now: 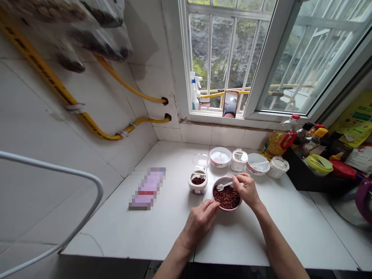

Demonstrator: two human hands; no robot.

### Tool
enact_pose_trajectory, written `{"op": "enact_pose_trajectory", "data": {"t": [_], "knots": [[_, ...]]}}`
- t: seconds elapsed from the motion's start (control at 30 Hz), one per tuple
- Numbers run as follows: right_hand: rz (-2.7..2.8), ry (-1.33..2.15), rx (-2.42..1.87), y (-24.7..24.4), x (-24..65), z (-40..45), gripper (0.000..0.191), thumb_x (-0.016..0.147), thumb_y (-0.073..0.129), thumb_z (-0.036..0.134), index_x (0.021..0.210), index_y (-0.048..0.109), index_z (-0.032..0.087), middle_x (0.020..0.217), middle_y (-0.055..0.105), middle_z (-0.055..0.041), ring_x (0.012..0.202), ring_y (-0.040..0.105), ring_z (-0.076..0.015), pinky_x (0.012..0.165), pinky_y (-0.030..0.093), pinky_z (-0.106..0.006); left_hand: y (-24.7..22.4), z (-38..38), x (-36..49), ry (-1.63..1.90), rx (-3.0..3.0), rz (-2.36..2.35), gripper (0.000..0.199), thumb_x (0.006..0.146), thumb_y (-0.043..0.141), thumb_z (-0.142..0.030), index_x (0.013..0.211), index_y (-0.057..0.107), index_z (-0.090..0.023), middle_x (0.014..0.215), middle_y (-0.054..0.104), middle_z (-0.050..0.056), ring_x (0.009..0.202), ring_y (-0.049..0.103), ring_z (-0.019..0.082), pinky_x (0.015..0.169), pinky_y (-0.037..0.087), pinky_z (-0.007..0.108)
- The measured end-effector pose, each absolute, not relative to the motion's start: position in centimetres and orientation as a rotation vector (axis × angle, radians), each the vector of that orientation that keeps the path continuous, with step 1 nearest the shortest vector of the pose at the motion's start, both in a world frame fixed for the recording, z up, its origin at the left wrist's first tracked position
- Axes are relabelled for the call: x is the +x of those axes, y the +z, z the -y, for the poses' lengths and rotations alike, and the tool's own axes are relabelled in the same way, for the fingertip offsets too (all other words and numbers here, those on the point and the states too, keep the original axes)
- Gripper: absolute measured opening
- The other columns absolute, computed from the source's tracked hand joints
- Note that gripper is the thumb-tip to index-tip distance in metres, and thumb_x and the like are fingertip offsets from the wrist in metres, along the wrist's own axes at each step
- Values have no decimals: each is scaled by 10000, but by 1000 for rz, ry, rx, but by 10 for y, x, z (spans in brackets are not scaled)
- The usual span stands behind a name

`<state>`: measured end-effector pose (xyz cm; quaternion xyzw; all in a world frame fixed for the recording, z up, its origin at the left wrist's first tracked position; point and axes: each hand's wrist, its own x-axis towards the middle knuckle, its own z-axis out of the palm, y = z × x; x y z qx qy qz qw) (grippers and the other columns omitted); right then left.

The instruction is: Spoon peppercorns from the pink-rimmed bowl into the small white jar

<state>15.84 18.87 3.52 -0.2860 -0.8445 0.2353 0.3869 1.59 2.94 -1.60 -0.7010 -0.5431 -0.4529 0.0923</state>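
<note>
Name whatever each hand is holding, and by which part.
The right hand holds the white spoon by its handle; the left hand steadies the bowl at its rim.

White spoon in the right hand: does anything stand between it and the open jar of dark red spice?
Only the left rim of the bowl stands between the spoon and the jar. The left hand touches that bowl nearer the person, off the direct path.

The hands [201,221] and both forearms [277,236] are bare.
</note>
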Motion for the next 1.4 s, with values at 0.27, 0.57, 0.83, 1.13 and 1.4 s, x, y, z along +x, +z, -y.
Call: {"op": "enact_pose_trajectory", "data": {"t": [0.27, 0.57, 0.83, 1.13, 1.4], "knots": [[2064, 881, -758, 43, 158, -181, 510, 914, 493, 416, 447, 477, 211, 450, 534, 8, 491, 499, -131, 654, 445, -295, -16, -29, 16, -1352, -2086, 1602, 223, 952, 459, -98, 1116, 589, -176, 909, 691, 63, 770, 696, 142, 655, 566, 199], [1809, 1129, -820, 43, 149, -182, 548, 871, 525, 582, 469, 500, 210, 445, 544, -7, 453, 509, -135, 521, 446, -267, -17, -29, 15, -1334, -2090, 1607, 252, 942, 441, -91, 1126, 589, -177, 914, 689, 73, 797, 699, 151, 666, 570, 207], [2043, 516, -618, 66, 114, -160, 418, 980, 438, 362, 591, 506, 227, 563, 565, -3, 595, 514, -158, 858, 438, -362, -17, -28, 15, -1309, -2105, 1637, 250, 947, 425, -95, 1117, 589, -178, 882, 675, 71, 741, 689, 151, 634, 557, 210], [2167, 260, -428, 67, 120, -162, 343, 967, 455, 248, 628, 501, 226, 551, 544, 28, 546, 479, -138, 946, 380, -382, -15, -28, 17, -1314, -2089, 1653, 238, 959, 415, -100, 1091, 595, -180, 874, 670, 67, 753, 692, 156, 642, 557, 212], [2261, 366, -636, 47, 155, -185, 432, 930, 468, 315, 516, 393, 217, 447, 438, 53, 464, 376, -114, 863, 398, -355, -17, -29, 16, -1349, -2096, 1598, 240, 961, 440, -98, 1137, 585, -173, 921, 687, 74, 803, 695, 155, 669, 564, 214]]}}
